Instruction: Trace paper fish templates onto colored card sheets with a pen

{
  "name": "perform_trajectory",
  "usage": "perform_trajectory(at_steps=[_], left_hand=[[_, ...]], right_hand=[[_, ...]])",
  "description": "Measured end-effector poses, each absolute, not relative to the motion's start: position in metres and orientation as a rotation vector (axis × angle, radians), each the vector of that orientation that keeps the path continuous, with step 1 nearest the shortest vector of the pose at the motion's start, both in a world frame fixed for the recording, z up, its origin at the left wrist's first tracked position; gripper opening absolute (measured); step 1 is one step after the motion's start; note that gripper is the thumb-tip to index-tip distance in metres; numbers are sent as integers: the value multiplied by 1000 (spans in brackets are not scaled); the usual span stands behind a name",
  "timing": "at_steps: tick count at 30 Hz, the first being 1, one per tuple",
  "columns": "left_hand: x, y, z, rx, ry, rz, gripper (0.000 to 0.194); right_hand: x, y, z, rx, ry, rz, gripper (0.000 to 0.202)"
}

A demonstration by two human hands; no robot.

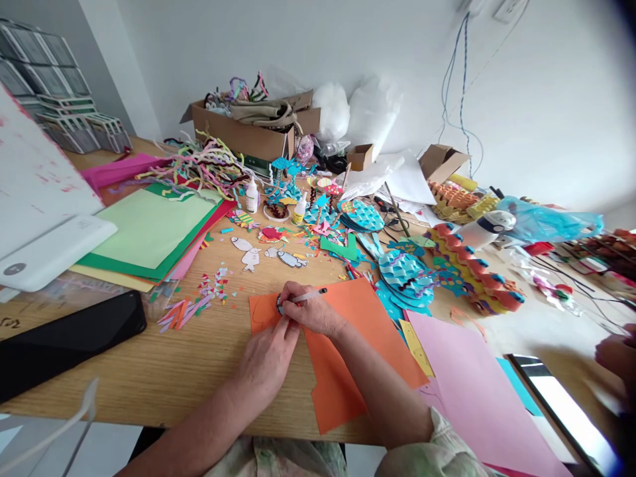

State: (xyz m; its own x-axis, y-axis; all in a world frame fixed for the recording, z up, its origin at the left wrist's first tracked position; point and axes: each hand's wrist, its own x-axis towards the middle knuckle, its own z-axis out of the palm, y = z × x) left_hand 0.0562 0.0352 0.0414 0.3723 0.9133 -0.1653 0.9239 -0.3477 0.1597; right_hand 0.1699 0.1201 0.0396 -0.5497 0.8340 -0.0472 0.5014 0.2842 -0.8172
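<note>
An orange sheet (368,318) with a piece cut out of its left side lies on the wooden table, and a curved drawn line shows near its upper left corner. My right hand (311,310) is closed around a pale pen (309,295) over that corner. Flat on the corner's lower edge, my left hand (268,351) has its fingers stretched forward, touching a small cutout mostly hidden under the right hand. Several paper fish cutouts (292,259) lie just beyond my hands.
Coloured paper (154,232), a phone (74,341) and paper scraps (183,311) lie left. Glue bottles (252,195) and blue paper crafts (405,271) stand or lie behind. Pink paper (477,391) and a tablet (561,411) are right, near another person's hand (616,354).
</note>
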Motion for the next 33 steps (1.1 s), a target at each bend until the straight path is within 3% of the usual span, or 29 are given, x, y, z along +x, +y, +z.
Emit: perform_trajectory(at_steps=[33], left_hand=[[55, 35, 46, 2364, 1629, -58, 47]], right_hand=[[163, 116, 44, -1269, -2171, 1106, 15]])
